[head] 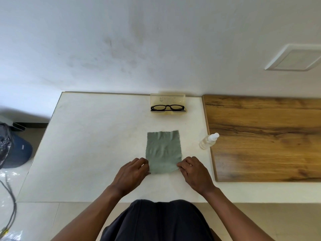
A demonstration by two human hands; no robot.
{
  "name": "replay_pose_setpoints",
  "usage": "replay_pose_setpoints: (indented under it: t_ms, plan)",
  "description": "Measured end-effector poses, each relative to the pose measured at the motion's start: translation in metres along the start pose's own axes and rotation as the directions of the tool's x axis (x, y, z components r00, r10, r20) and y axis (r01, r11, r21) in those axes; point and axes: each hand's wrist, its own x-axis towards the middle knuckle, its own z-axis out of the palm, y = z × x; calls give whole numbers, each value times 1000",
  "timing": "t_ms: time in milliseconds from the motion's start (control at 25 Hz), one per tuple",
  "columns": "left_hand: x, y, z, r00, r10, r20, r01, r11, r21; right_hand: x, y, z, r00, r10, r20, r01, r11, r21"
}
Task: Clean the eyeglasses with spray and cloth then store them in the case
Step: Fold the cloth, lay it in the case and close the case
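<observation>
We observe a white bench (97,145) set against a pale wall, with a person seated at its near edge. A grey-green cloth (163,150) with pinked edges lies flat on the bench, directly ahead of the person. The left hand (131,173) rests at the cloth's near left corner, fingers (145,163) curled and pinching that edge. The right hand (195,173) sits at the near right corner, its fingers likewise curled and pinching the cloth's edge. Both hands hold the cloth down on the surface; neither holds anything else.

The eyeglasses (167,107), dark-framed, sit in the open case (167,100), a yellowish translucent one, at the far edge of the bench near the wall, well apart from the cloth. The case lid stands upright behind the glasses. We cannot read the lettering on the lid.

The spray bottle (209,141), clear with a white cap, stands to the right of the cloth, just beside a wood-grain board (267,138) that lies on the right part of the bench. On the floor to the left we note a dark cap (18,153) and some cables (8,206).
</observation>
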Motion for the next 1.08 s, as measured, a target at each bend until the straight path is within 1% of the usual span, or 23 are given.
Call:
replay_pose_setpoints:
  t_ms: [80,160,240,320,400,480,600,680,760,800,1080]
  plan:
    - [-2,-1,0,1000,14,10,-14,1000,-3,0,0,-1,1000,-5,25,4,1000,3]
    - [-3,-1,0,999,-8,42,10,1000,-30,0,1,-2,998,-14,54,13,1000,11]
    - [-2,-1,0,995,-67,77,73,995,-69,1,1,-1,997,-6,79,1,999,54]
    - [2,1,0,981,-165,104,181,967,-177,6,1,0,994,51,92,-65,985,157]
    - [6,1,1,959,-267,98,284,896,-342,14,0,1,987,146,67,-159,945,287]
    - [12,2,1,924,-373,89,367,795,-483,23,-2,0,971,239,21,-227,889,398]
    - [22,4,-4,873,-468,138,442,639,-629,34,-3,-1,937,348,24,-307,791,529]
    - [29,4,-3,824,-536,182,490,515,-703,41,-2,0,921,387,48,-347,757,554]
    - [39,3,1,767,-608,205,531,423,-734,49,0,2,917,396,54,-358,753,553]
    - [44,2,3,741,-640,202,547,402,-734,52,2,2,918,392,51,-354,757,549]
    - [74,-5,15,613,-778,137,633,380,-674,80,9,9,929,370,-19,-319,823,470]
